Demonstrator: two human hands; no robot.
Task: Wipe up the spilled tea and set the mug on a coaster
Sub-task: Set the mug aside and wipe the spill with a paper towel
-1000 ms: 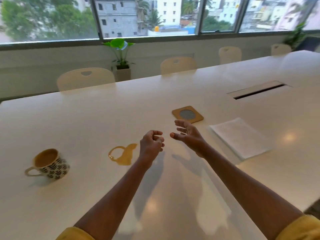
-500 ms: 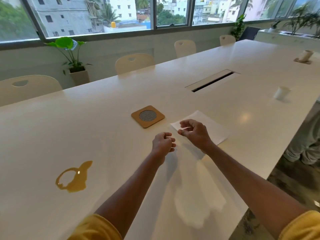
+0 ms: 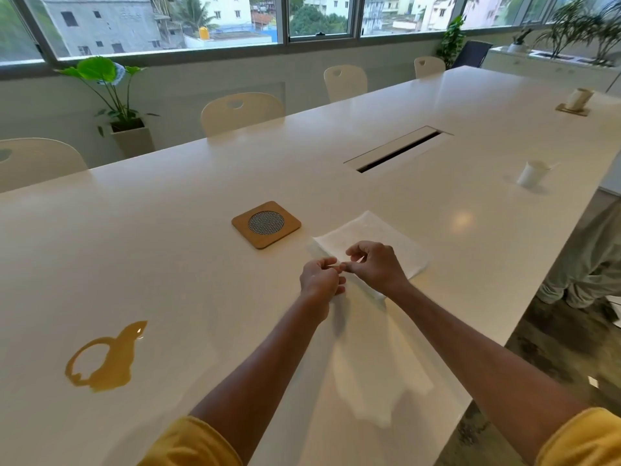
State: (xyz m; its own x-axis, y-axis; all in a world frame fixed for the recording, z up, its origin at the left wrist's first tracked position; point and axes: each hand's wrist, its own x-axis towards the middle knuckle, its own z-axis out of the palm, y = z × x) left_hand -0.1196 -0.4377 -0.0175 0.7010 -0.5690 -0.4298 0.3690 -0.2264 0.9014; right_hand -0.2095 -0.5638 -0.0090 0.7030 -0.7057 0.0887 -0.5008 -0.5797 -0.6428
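A white paper napkin (image 3: 379,235) lies flat on the white table (image 3: 201,297), right of a square wooden coaster (image 3: 266,224) with a round mesh centre. My right hand (image 3: 376,269) hovers over the napkin's near-left part with its fingers curled. Beside it, my left hand (image 3: 321,280) is a loose fist at the napkin's edge, and the fingertips of both hands meet there. Whether either hand pinches the paper is hidden. The amber tea spill (image 3: 104,361), a ring with a tail, sits at the near left. The mug is out of view.
A white cup (image 3: 532,174) stands far right, and another cup on a coaster (image 3: 578,99) further back. A cable slot (image 3: 400,149) is cut into the table's middle. Chairs line the far side near a potted plant (image 3: 129,129). A person's legs (image 3: 591,264) stand beyond the right edge.
The view swung right, so the mug left the frame and the spill slid to the lower left. Both hands moved right onto the napkin's near edge, and the right hand's fingers curled in.
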